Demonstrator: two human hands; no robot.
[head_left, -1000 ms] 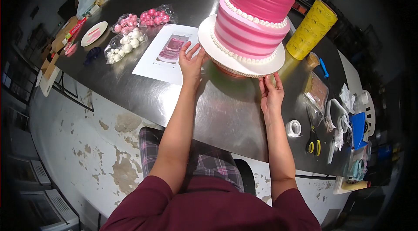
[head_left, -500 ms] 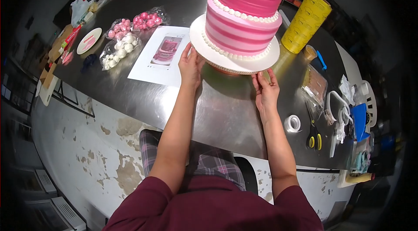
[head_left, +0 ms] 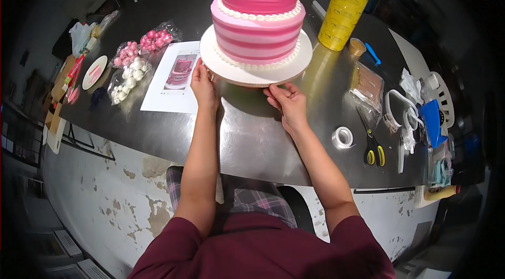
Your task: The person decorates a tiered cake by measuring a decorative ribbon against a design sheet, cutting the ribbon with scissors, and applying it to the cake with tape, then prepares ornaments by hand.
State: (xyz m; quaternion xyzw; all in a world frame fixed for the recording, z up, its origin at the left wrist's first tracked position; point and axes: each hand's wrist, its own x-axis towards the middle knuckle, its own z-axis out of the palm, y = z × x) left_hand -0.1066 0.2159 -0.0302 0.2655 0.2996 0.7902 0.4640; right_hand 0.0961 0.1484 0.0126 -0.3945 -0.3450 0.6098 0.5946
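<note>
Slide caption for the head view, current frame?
Left hand and right hand at the rim of the white board under a pink tiered cake, printed sheet to the left.

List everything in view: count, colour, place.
table: 1, grey, centre
cake: 1, pink, centre
cake board: 1, white, under cake
printout: 1, white, left
ball bags: 3+, pink/white, left
plate: 1, white, left
roll: 1, yellow, right
cup: 1, tan, right
packet: 1, brown, right
tape: 1, white, right
scissors: 1, black-yellow, right
clutter: uncounted, mixed, table edges
sleeves: 2, maroon, bottom
left hand: 1, bare, board's rim
right hand: 1, bare, board's rim
</note>
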